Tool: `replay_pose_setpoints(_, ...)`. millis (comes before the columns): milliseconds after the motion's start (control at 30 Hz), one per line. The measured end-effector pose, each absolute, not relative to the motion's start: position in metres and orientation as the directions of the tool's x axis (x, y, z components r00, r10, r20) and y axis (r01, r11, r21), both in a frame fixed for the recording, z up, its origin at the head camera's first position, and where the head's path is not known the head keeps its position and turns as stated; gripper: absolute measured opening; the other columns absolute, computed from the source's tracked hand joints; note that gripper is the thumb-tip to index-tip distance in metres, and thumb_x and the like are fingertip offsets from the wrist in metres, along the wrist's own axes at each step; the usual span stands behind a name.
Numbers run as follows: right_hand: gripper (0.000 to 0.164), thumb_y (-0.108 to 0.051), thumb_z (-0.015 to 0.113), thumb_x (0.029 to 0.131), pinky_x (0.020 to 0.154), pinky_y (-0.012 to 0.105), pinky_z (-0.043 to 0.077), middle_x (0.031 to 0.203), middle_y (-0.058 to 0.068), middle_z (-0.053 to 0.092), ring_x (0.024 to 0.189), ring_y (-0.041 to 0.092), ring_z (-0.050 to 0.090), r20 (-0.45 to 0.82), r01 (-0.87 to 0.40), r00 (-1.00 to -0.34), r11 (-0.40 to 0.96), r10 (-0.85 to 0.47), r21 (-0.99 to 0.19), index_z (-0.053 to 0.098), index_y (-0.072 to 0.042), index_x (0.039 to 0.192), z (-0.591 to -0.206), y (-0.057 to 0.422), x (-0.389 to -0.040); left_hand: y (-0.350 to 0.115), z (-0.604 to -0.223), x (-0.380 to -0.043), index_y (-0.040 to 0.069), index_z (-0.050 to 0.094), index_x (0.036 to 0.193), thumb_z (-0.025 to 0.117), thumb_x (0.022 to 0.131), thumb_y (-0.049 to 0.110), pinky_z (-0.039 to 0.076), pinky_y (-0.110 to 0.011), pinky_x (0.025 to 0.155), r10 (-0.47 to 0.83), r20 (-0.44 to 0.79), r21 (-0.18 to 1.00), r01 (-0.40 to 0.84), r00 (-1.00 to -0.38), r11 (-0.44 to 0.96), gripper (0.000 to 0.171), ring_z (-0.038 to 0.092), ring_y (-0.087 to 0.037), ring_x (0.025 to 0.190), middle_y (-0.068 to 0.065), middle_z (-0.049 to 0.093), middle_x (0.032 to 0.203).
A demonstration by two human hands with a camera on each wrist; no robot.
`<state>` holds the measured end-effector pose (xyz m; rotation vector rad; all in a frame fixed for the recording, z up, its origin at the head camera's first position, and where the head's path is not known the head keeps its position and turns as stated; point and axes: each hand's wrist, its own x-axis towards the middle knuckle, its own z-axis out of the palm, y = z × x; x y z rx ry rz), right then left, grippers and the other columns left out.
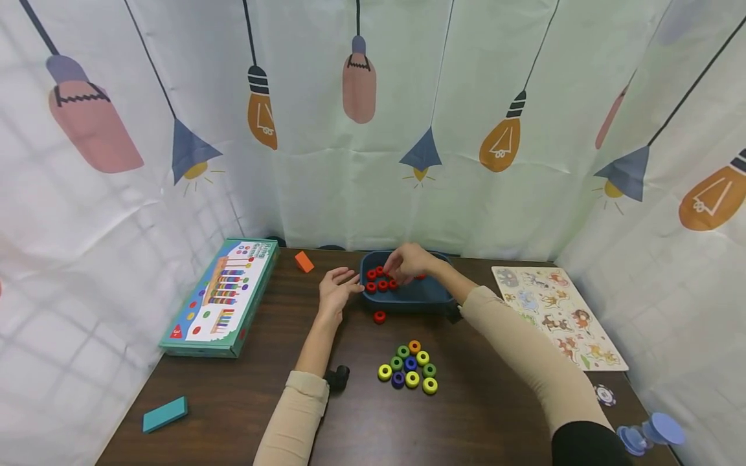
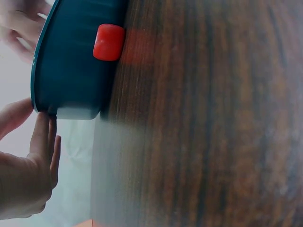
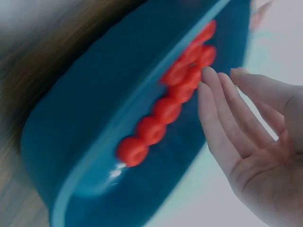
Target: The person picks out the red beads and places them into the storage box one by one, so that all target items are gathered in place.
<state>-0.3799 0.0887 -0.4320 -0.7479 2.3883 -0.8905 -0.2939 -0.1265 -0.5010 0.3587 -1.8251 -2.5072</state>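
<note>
A dark blue tray stands near the back of the table with several red rings in it, some of them lined up in a row. My left hand is at the tray's left end. Its straight fingers touch the end wall, and the thumb tip is right at the rim. My right hand reaches over the tray, fingertips just above the red rings. A gap shows between its thumb and fingers, with nothing seen held there. One red ring lies on the table in front of the tray.
Several green, yellow, blue and orange rings cluster mid-table. A boxed game and teal block lie left, an orange block behind. At right are an animal puzzle board, a poker chip and a blue spool-shaped object.
</note>
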Motion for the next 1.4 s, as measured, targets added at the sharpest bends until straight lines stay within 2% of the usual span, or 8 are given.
replay_pose_setpoints(267, 0.019, -0.004, 0.070, 0.089, 0.067, 0.031, 0.060, 0.099, 0.008, 0.074, 0.078, 0.021, 0.072, -0.057, -0.534, -0.637, 0.493, -0.769, -0.687, 0.073, -0.008, 0.108, -0.405, 0.082, -0.323, -0.129, -0.503, -0.296, 0.004, 0.045, 0.132, 0.071, 0.074, -0.017, 0.055, -0.038, 0.092, -0.165, -0.175, 0.947, -0.120, -0.971, -0.298, 0.068, 0.061, -0.028, 0.118, -0.023, 0.049, 0.139)
replay_pose_setpoints(533, 0.030, -0.010, 0.068, 0.091, 0.076, 0.021, 0.055, 0.118, 0.001, 0.070, 0.088, 0.006, 0.068, -0.163, -0.659, -0.523, 0.518, -0.837, -0.546, 0.069, -0.018, 0.121, -0.423, 0.075, -0.281, -0.130, -0.504, -0.293, 0.002, 0.042, 0.137, 0.072, 0.075, -0.014, 0.056, -0.034, 0.089, -0.161, -0.183, 0.951, -0.133, -0.970, -0.278, 0.071, 0.061, -0.026, 0.119, -0.020, 0.051, 0.138)
replay_pose_setpoints(667, 0.036, -0.014, 0.067, 0.093, 0.088, 0.027, 0.054, 0.130, 0.004, 0.063, 0.104, 0.011, 0.065, -0.224, -0.703, -0.511, 0.554, -0.830, -0.446, 0.064, -0.013, 0.129, -0.441, 0.073, -0.271, -0.129, -0.504, -0.292, 0.003, 0.043, 0.136, 0.072, 0.075, -0.015, 0.056, -0.034, 0.089, -0.160, -0.184, 0.951, -0.135, -0.970, -0.278, 0.069, 0.060, -0.027, 0.120, -0.019, 0.051, 0.137)
replay_pose_setpoints(867, 0.039, -0.018, 0.066, 0.093, 0.104, 0.038, 0.046, 0.142, 0.010, 0.053, 0.126, 0.022, 0.054, -0.219, -0.745, -0.539, 0.581, -0.814, -0.328, 0.061, -0.011, 0.132, -0.460, 0.072, -0.263, -0.127, -0.505, -0.292, 0.005, 0.046, 0.132, 0.073, 0.074, -0.015, 0.057, -0.032, 0.086, -0.163, -0.179, 0.952, -0.129, -0.970, -0.278, 0.066, 0.061, -0.027, 0.119, -0.019, 0.052, 0.136)
replay_pose_setpoints(967, 0.036, -0.017, 0.067, 0.093, 0.101, 0.037, 0.048, 0.137, 0.009, 0.055, 0.121, 0.022, 0.057, -0.179, -0.751, -0.553, 0.579, -0.814, -0.317, 0.063, -0.012, 0.128, -0.464, 0.073, -0.262, -0.127, -0.505, -0.293, 0.004, 0.045, 0.133, 0.073, 0.075, -0.015, 0.057, -0.032, 0.086, -0.163, -0.175, 0.953, -0.125, -0.971, -0.276, 0.067, 0.060, -0.028, 0.120, -0.020, 0.052, 0.137)
replay_pose_setpoints(1167, 0.026, -0.013, 0.067, 0.091, 0.081, 0.024, 0.053, 0.108, -0.005, 0.065, 0.090, 0.006, 0.060, -0.121, -0.736, -0.584, 0.587, -0.803, -0.337, 0.070, -0.015, 0.117, -0.472, 0.073, -0.264, -0.126, -0.504, -0.296, 0.000, 0.042, 0.137, 0.071, 0.074, -0.016, 0.055, -0.037, 0.091, -0.160, -0.172, 0.951, -0.121, -0.972, -0.283, 0.071, 0.060, -0.029, 0.120, -0.023, 0.050, 0.138)
replay_pose_setpoints(1300, 0.021, -0.011, 0.068, 0.090, 0.071, 0.021, 0.054, 0.096, -0.008, 0.070, 0.079, 0.002, 0.063, -0.162, -0.667, -0.585, 0.585, -0.795, -0.460, 0.073, -0.016, 0.110, -0.481, 0.075, -0.272, -0.126, -0.503, -0.296, -0.001, 0.041, 0.137, 0.071, 0.074, -0.018, 0.054, -0.039, 0.093, -0.159, -0.170, 0.950, -0.118, -0.973, -0.290, 0.072, 0.060, -0.030, 0.119, -0.024, 0.050, 0.138)
replay_pose_setpoints(1400, 0.021, -0.006, 0.069, 0.089, 0.065, 0.024, 0.057, 0.091, -0.004, 0.073, 0.071, 0.009, 0.069, -0.222, -0.551, -0.582, 0.580, -0.782, -0.600, 0.074, -0.014, 0.107, -0.485, 0.076, -0.277, -0.126, -0.503, -0.295, 0.001, 0.043, 0.135, 0.071, 0.074, -0.017, 0.054, -0.038, 0.093, -0.158, -0.179, 0.949, -0.128, -0.971, -0.287, 0.070, 0.060, -0.029, 0.119, -0.022, 0.051, 0.138)
